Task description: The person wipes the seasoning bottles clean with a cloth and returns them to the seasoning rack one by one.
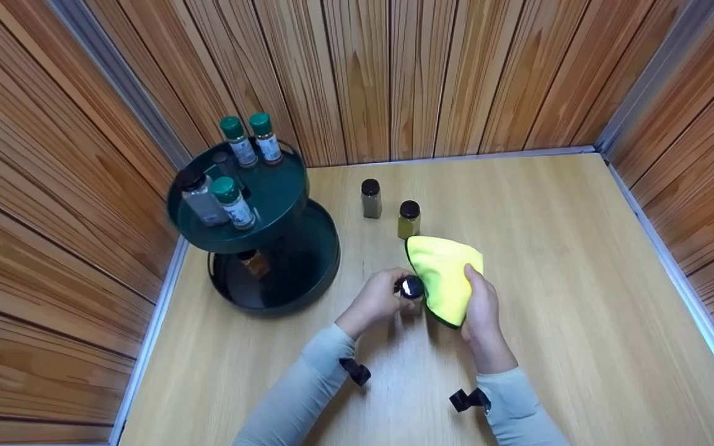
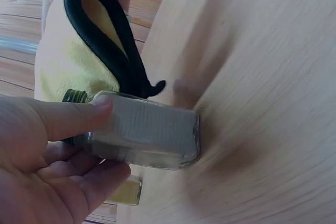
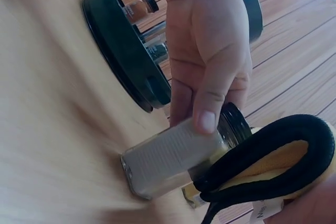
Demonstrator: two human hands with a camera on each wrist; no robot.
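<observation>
My left hand (image 1: 374, 303) pinches a square clear-glass spice jar (image 2: 152, 129) with a black lid, thumb on one side and fingers on the other, near the neck. Greyish contents show through its glass, and its base is close over the table. In my right hand (image 1: 483, 310) is a folded yellow cloth (image 1: 440, 272) with black edging. The cloth is right against the jar's lid and shoulder in the right wrist view. Just beyond it stand a jar of yellow-green spice (image 1: 409, 224) and a grey-green spice jar (image 1: 370, 201), both black-lidded.
A dark green two-tier round rack (image 1: 282, 198) stands at the left. Its upper tier holds several bottles, including a green-capped one (image 1: 235, 203); an orange-brown jar (image 1: 254, 264) is on the lower tier. Wood-plank walls (image 1: 363, 80) enclose the table (image 1: 592, 297).
</observation>
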